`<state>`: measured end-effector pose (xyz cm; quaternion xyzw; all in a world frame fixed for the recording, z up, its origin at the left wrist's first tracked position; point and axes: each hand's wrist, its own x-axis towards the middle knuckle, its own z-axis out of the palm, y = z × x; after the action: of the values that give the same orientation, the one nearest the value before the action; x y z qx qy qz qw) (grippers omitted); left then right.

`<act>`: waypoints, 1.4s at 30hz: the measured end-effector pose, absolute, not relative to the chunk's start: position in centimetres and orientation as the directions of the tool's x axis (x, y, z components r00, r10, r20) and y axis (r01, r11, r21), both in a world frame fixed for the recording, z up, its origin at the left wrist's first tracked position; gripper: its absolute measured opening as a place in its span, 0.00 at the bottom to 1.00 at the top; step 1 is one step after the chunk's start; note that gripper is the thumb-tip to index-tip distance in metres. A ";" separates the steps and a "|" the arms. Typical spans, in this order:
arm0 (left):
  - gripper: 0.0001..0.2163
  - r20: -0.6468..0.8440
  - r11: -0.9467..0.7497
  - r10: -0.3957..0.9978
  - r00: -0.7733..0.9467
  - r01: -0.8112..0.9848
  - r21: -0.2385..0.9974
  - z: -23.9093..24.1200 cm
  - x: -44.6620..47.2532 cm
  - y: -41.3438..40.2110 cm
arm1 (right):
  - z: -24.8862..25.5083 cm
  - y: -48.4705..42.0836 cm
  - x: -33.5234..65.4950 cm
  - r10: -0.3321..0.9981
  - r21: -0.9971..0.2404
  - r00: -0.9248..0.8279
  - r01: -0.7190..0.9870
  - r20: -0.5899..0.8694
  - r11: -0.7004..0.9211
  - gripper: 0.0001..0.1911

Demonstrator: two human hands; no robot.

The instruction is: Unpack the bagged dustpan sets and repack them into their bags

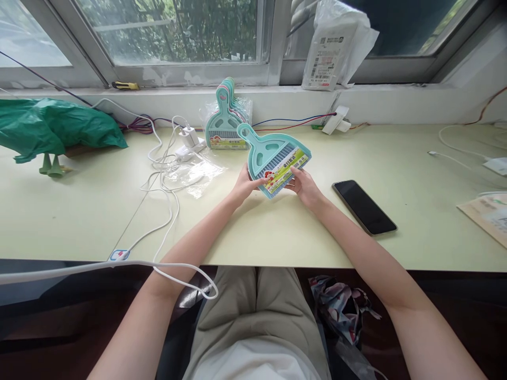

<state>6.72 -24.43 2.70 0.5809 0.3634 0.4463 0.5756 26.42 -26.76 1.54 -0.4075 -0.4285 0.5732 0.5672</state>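
Note:
I hold a small teal dustpan-and-brush set [273, 157] with a green and yellow label just above the pale tabletop [277, 232], handle pointing away and left. My left hand [245, 183] grips its lower left edge, fingers closed on it. My right hand [303, 184] pinches the labelled lower right edge. Behind it, a stack of several similar sets [225, 119] in pastel colours stands against the window ledge in clear plastic.
A black phone [364, 207] lies right of my hands. White cables and a charger [174, 158] sprawl to the left beside clear plastic wrap [196, 171]. A green plastic bag [51, 126] sits far left. A white parcel bag [335, 45] leans on the window. Papers [489, 214] lie far right.

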 end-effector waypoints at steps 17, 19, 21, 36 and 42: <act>0.33 0.103 -0.102 0.943 0.318 -0.019 0.995 2.8 6.7 -24.6 | 1.1 -26.6 26.0 1.000 -0.944 0.029 -0.329 0.010 0.019 0.15; 0.33 0.108 -0.110 0.940 0.323 -0.013 0.994 2.8 6.7 -24.6 | 0.9 -26.5 26.1 0.999 -0.946 0.035 -0.325 0.002 0.014 0.15; 0.33 0.118 -0.123 0.938 0.327 -0.007 0.992 2.7 6.7 -24.5 | 0.8 -26.5 26.1 0.999 -0.945 0.037 -0.326 0.003 0.015 0.15; 0.35 0.136 -0.135 0.933 0.334 -0.026 0.990 2.6 6.7 -24.5 | 0.8 -26.4 26.1 0.998 -0.941 0.058 -0.337 -0.009 0.012 0.15; 0.35 0.171 -0.149 0.921 0.349 -0.091 0.985 2.3 6.8 -24.2 | 0.8 -26.4 26.0 0.998 -0.939 0.060 -0.343 -0.009 0.013 0.16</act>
<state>6.78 -24.20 2.25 0.6054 0.3430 0.4557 0.5550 26.05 -26.41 0.83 -0.4196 -0.3901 0.5635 0.5951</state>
